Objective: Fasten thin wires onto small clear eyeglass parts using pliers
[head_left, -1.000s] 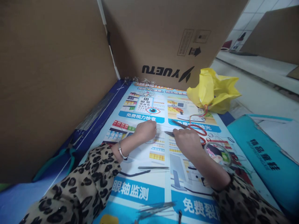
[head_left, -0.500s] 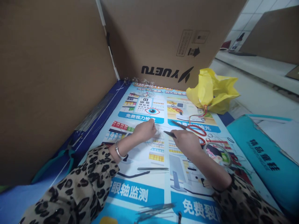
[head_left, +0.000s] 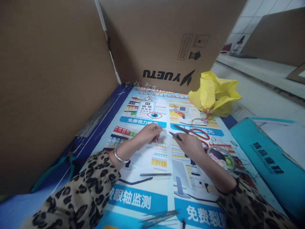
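My left hand (head_left: 149, 133) is closed in a pinch on a thin wire (head_left: 169, 142), which bends in a faint loop toward the right. My right hand (head_left: 192, 145) grips dark, narrow-nosed pliers (head_left: 175, 136); their handles are hidden in the palm. The pliers' tip is close to the wire, and I cannot tell whether it touches. Just beyond my right hand lie red-handled scissors (head_left: 200, 133) with their blades pointing left. A roll of clear tape (head_left: 234, 162) rests beside my right wrist.
Cut wire lengths (head_left: 156, 175) and a darker bundle (head_left: 159, 218) lie on the printed poster (head_left: 143, 156). Teal-handled pliers (head_left: 69, 159) are at left. Cardboard walls (head_left: 164, 38) stand behind and left. Yellow crumpled paper (head_left: 214, 95) and a teal box (head_left: 267, 156) are at right.
My left hand has turned, so its pinching fingers now show, and the wire between the hands is plainer. The pliers' tip has shifted slightly right and upward.
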Motion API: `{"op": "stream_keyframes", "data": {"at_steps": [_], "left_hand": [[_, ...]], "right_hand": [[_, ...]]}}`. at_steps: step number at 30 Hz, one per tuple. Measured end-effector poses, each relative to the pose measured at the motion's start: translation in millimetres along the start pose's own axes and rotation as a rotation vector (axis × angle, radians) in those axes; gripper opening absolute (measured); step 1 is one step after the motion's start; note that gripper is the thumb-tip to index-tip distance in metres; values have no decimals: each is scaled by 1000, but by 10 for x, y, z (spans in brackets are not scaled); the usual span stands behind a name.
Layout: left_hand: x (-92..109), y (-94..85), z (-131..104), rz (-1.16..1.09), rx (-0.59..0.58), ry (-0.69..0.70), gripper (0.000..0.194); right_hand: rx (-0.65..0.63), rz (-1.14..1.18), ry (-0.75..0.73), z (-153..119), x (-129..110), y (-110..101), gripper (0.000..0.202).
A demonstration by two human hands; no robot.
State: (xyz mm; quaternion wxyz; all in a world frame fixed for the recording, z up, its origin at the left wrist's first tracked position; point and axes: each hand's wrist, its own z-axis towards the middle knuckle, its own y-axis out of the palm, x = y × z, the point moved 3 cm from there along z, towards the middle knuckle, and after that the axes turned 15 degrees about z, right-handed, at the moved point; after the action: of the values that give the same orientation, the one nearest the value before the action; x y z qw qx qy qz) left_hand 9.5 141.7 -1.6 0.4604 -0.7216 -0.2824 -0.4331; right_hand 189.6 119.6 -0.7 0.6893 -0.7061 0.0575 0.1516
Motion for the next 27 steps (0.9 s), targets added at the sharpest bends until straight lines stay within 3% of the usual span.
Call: {"op": "stream_keyframes", "data": {"at_steps": [6, 27], "left_hand": [[7, 26, -36, -125, -114, -49, 14], [-40, 38, -18, -183, -129, 1, 16]], "right_hand": [[3, 7, 2, 11, 16, 13, 41], [23, 14, 5, 16, 26, 7, 42]]}}
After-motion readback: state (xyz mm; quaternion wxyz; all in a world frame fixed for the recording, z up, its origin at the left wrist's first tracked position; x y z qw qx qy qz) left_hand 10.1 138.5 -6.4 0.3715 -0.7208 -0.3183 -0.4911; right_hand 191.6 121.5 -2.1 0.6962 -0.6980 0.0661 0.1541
